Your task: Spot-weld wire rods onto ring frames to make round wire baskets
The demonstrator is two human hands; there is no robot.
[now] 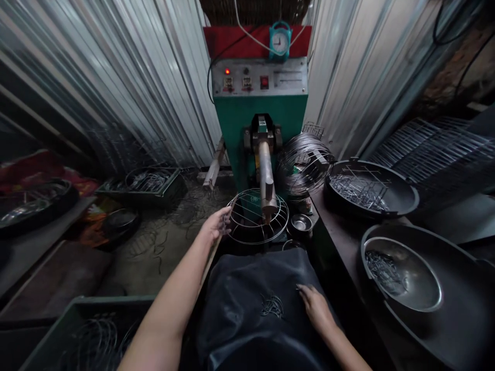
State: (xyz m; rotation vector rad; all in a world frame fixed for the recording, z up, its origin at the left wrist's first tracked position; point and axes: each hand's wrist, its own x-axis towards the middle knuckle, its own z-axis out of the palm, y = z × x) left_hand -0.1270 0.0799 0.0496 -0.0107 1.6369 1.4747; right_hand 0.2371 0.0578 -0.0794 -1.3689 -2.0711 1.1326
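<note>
My left hand point(217, 225) is closed on the left rim of a round wire rack point(247, 242). The rack lies level under the electrode arm point(266, 170) of a green spot welding machine point(228, 116), whose tip reaches down inside the ring. My right hand point(314, 304) hovers over the dark cloth point(235, 278) on my lap, its fingers drawn together; whatever is at the fingertips is too small to make out. To its left, a little heap of short bent wire pieces point(272, 306) rests on the cloth.
On the right bench stand a black pan point(402, 193) with wire pieces and a large wok point(456, 330) holding a metal bowl point(429, 288). A wire coil point(303, 165) leans beside the machine. Green crates point(154, 196) with wire parts stand at left. A small dish point(301, 223) sits near the rack.
</note>
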